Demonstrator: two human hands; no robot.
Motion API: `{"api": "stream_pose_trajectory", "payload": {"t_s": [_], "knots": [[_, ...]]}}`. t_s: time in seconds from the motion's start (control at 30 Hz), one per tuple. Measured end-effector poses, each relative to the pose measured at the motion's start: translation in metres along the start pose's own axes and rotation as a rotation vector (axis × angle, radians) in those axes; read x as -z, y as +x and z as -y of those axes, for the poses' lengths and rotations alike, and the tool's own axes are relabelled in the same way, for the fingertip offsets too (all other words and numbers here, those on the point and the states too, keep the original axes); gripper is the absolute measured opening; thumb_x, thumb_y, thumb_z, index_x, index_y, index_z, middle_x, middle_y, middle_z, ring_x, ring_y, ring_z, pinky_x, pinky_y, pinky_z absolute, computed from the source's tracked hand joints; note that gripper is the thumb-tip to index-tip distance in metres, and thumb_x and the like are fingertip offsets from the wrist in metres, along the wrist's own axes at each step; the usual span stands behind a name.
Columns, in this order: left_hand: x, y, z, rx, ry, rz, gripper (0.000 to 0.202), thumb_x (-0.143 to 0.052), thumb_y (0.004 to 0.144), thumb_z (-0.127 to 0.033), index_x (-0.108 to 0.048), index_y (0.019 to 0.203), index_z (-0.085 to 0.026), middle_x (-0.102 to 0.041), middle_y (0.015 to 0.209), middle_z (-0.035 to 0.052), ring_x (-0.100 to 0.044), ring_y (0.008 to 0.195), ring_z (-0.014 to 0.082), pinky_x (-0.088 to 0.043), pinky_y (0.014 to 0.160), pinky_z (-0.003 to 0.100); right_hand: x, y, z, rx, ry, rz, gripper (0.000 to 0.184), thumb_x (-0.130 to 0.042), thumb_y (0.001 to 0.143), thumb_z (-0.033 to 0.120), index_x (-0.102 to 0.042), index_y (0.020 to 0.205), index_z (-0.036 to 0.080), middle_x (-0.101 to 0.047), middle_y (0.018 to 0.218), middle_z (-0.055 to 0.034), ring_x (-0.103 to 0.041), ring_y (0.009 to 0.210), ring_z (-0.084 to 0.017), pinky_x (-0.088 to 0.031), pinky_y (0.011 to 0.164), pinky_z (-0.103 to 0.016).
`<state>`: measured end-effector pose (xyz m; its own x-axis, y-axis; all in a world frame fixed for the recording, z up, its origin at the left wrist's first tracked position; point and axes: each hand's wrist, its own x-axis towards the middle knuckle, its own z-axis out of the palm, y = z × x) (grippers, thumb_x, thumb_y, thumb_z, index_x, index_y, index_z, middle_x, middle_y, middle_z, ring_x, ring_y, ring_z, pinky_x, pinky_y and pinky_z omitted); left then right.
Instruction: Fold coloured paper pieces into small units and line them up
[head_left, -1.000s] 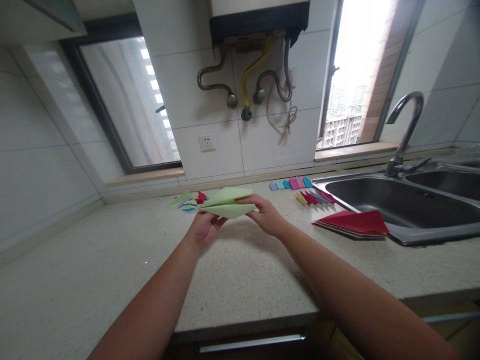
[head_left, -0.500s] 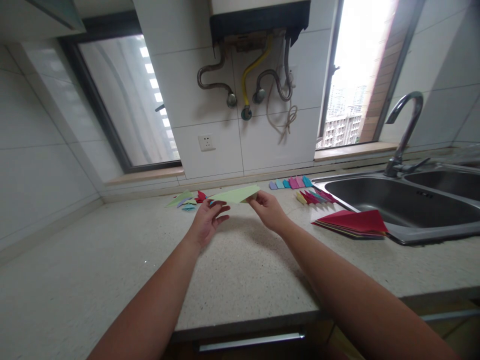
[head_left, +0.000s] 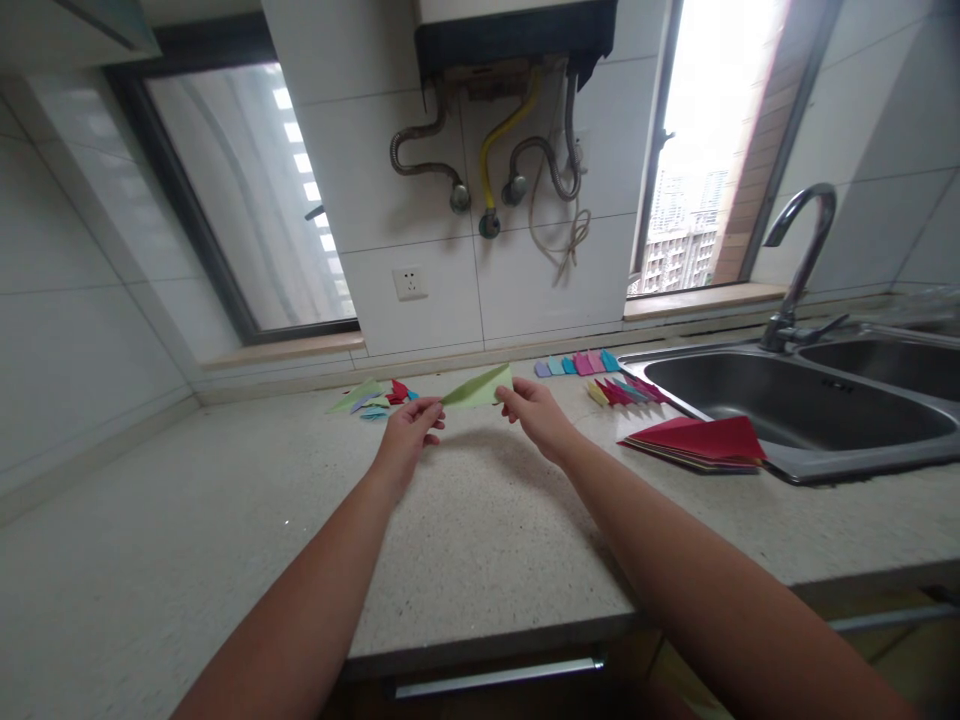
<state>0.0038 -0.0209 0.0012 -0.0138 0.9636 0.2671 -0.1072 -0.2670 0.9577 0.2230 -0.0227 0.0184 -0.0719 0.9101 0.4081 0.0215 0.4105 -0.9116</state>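
- Left hand (head_left: 407, 437) nearly closed, we're pinching the green paper (head_left: 478, 388) by its left tip!
- Right hand (head_left: 538, 418) nearly closed, gripping its right end.
- We have it between them, over the counter (head_left: 480, 530).

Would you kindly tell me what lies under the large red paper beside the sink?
Edges of more sheets show beneath the large red paper on the countertop; their faces are covered.
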Motion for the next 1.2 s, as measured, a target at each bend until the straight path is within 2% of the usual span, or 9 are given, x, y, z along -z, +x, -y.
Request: {"api": "stream_pose_trajectory", "payload": {"t_s": [0.17,0.33,0.43,0.57,0.8,0.97,1.1,1.2], "knots": [[0.001,0.001,0.002,0.015,0.013,-0.023,0.042,-0.077,0.068,-0.045,-0.067,0.096,-0.015,-0.062,0.078,0.0035,-0.059,0.069,0.0134,-0.045,0.052,0.021,0.002,0.0,0.0,0.022,-0.054,0.036,0.027,-0.059,0.082,0.044,-0.063,0.089,0.018,-0.06,0.077,-0.0014,-0.05,0.062,-0.012,-0.04,0.056,-0.026],[0.004,0.003,0.004,0.049,-0.057,-0.051,0.036,-0.076,0.069,-0.043,-0.066,0.089,-0.015,-0.057,0.072,0.0009,-0.055,0.066,0.0101,-0.044,0.055,0.019,0.004,-0.002,0.0,0.167,-0.281,0.051,0.035,-0.067,0.079,0.042,-0.063,0.106,0.019,-0.063,0.097,-0.005,-0.055,0.072,-0.014,-0.047,0.069,-0.031],[0.004,0.003,0.004,0.098,-0.076,-0.07,0.038,-0.078,0.067,-0.045,-0.065,0.089,-0.016,-0.057,0.074,0.0008,-0.055,0.065,0.01,-0.043,0.054,0.019,0.004,-0.003,0.0,0.27,-0.405,0.053,0.036,-0.068,0.079,0.037,-0.061,0.11,0.02,-0.062,0.105,-0.0067,-0.056,0.073,-0.014,-0.048,0.071,-0.032],[0.005,0.004,0.005,0.161,-0.058,-0.081,0.041,-0.078,0.065,-0.046,-0.065,0.09,-0.017,-0.058,0.076,0.0006,-0.055,0.064,0.0101,-0.041,0.05,0.018,0.005,-0.003,-0.002,0.385,-0.547,0.014,0.025,-0.064,0.084,0.035,-0.061,0.104,0.02,-0.059,0.101,-0.0067,-0.055,0.073,-0.015,-0.048,0.07,-0.032],[0.007,0.005,0.009,0.183,-0.01,-0.083,0.037,-0.075,0.067,-0.046,-0.063,0.089,-0.018,-0.055,0.07,-0.0014,-0.054,0.058,0.0096,-0.038,0.046,0.017,0.01,-0.002,-0.003,0.462,-0.64,-0.1,0.016,-0.062,0.088,0.033,-0.062,0.097,0.021,-0.059,0.098,-0.0062,-0.055,0.076,-0.016,-0.048,0.074,-0.034],[0.008,0.004,0.01,0.184,0.004,-0.065,0.035,-0.075,0.067,-0.046,-0.062,0.084,-0.018,-0.055,0.067,-0.0022,-0.053,0.056,0.0087,-0.036,0.045,0.016,0.01,-0.004,0.001,0.53,-0.65,-0.095,0.019,-0.06,0.089,0.027,-0.059,0.108,0.023,-0.066,0.096,-0.0053,-0.057,0.081,-0.018,-0.046,0.076,-0.033],[0.006,0.004,0.009,0.217,0.02,-0.082,0.036,-0.075,0.065,-0.046,-0.061,0.08,-0.017,-0.055,0.066,-0.0028,-0.053,0.054,0.0081,-0.038,0.046,0.017,0.01,-0.005,0.003,0.582,-0.692,-0.057,0.011,-0.057,0.092,0.026,-0.066,0.099,0.023,-0.068,0.091,-0.0046,-0.057,0.085,-0.019,-0.045,0.081,-0.035],[0.006,0.004,0.011,0.233,0.018,-0.062,0.036,-0.076,0.065,-0.047,-0.06,0.079,-0.017,-0.054,0.064,-0.0035,-0.051,0.052,0.0074,-0.036,0.045,0.017,0.011,-0.005,0.003,0.563,-0.712,-0.069,0.013,-0.057,0.093,0.029,-0.068,0.096,0.024,-0.069,0.088,-0.005,-0.057,0.085,-0.02,-0.044,0.082,-0.035]]}}
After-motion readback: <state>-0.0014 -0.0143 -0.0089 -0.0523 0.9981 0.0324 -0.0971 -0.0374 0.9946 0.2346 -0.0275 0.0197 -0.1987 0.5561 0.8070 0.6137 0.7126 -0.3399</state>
